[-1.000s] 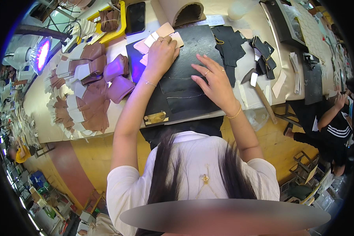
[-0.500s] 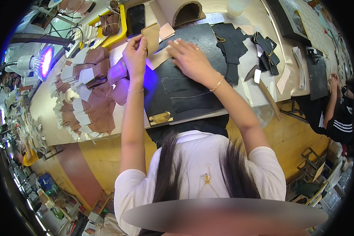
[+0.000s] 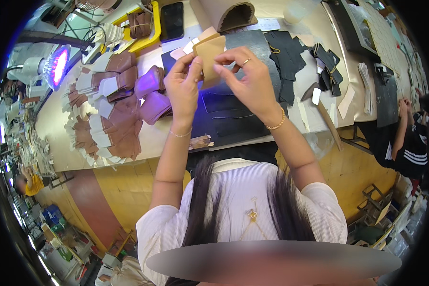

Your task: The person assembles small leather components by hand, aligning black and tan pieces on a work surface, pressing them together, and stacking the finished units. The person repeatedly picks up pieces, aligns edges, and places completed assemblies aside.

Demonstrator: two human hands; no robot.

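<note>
My left hand [image 3: 182,88] holds a flat tan piece [image 3: 210,53], like leather, up above the black board [image 3: 245,131], pinching its left edge between thumb and fingers. At its right edge is my right hand [image 3: 252,81], thumb and forefinger closed together on it. Paler pinkish pieces [image 3: 206,34] show just behind its top. Close to my left hand lie purple-lit brown folded pieces [image 3: 153,107]. Pale lines mark the black board below my hands.
Stacked brown pieces [image 3: 121,119] lie left, near a glowing lamp [image 3: 57,69]. A yellow tray [image 3: 156,24], phone [image 3: 172,21] and hollow brown form [image 3: 238,16] stand behind. Right are black pieces [image 3: 286,57], a hammer [image 3: 326,117] and a co-worker's arm [image 3: 399,126].
My left hand has moved right with the tan piece. My right hand has lifted off the pale piece on the board and come to the tan piece's right edge.
</note>
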